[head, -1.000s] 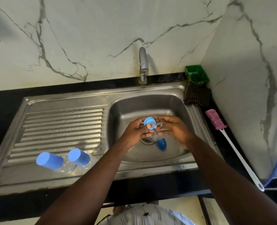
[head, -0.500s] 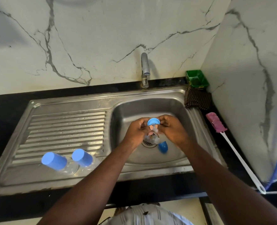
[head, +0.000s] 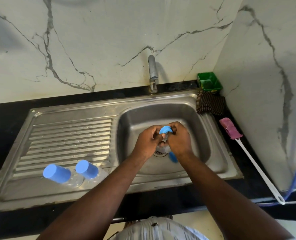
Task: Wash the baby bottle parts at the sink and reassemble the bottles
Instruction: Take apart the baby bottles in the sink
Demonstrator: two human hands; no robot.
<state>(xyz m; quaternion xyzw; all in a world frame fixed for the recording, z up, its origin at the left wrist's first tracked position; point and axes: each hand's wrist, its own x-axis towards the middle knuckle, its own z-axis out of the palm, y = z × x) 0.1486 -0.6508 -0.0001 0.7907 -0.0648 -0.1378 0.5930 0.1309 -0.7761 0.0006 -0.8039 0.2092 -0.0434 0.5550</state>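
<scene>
Drawing left hand (head: 148, 142) and right hand (head: 179, 142) closer than a second ago, we pinch the ring (head: 164, 129) between them, cap (head: 172, 157) just below; washing continues.

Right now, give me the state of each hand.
Left hand: closed, fingers curled on the blue ring.
Right hand: closed, pinching the same blue ring.

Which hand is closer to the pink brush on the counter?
Right. The right hand is the one toward the pink brush, not touching it; the left hand is on its far side, farther off. Both grip one blue bottle part.
</scene>
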